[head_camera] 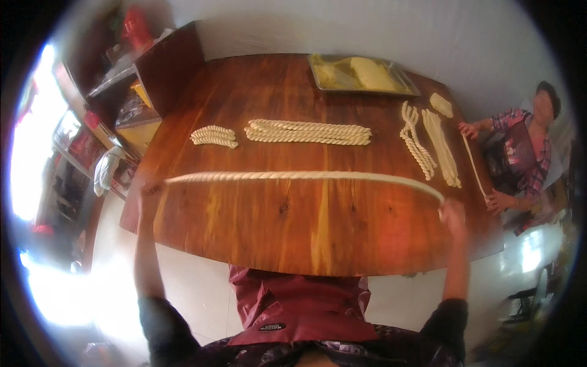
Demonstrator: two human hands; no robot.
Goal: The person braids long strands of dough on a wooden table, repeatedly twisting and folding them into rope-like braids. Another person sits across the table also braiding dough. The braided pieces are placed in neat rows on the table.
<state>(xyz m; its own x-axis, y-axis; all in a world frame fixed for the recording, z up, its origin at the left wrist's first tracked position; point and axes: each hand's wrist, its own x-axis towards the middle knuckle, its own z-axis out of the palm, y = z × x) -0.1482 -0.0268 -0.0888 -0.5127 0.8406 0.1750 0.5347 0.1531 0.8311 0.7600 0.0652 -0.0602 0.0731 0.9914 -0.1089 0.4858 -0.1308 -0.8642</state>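
Observation:
A long twisted dough strand (293,175) stretches across the wooden table (284,229). Its left end is in my left hand (152,187), which is blurred at the table's left side. My right hand (453,214) is closed around the right end, where the strand curves towards me. Beyond the strand lie a long bundle of twisted dough ropes (308,132) and a shorter group of twisted dough pieces (214,136). Farther right are a loosely twisted dough piece (416,142) and a bundle of smoother dough strands (441,147).
A metal tray (367,92) with large dough portions stands at the back edge. A small dough lump (441,105) lies near the right edge. There, a co-worker (518,151) holds a thin dough strand (474,167) with both hands. Shelving (169,64) stands at the back left.

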